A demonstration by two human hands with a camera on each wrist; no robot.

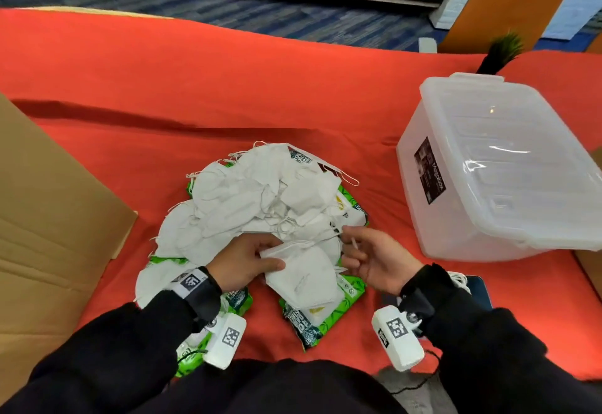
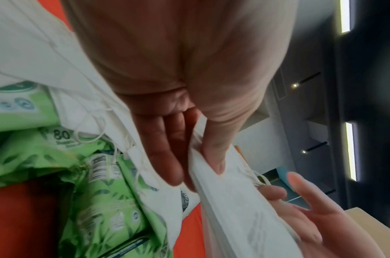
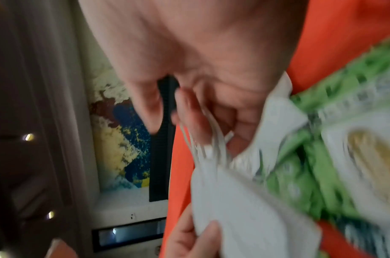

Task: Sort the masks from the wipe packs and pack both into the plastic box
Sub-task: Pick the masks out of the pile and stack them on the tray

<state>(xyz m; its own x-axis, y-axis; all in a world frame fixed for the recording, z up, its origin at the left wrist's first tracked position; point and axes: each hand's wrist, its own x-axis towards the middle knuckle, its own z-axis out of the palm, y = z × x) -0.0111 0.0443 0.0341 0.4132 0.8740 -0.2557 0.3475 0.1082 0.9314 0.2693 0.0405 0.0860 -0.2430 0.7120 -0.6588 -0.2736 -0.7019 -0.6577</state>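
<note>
L hand pinches a white mask, thumb on top, fingers under. R hand just right of it, fingers curled round the mask's ear loops. Mask pile just beyond both hands, lying over green wipe packs; packs mostly covered, count unclear. Plastic box, lid on, well off to R hand's far right on the red-covered worktop. Wrist views blurred.

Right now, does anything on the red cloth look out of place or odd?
Yes. The plastic box lies upside down, so nothing can go in yet. The white masks lie heaped over the green wipe packs, ear loops tangled.
</note>
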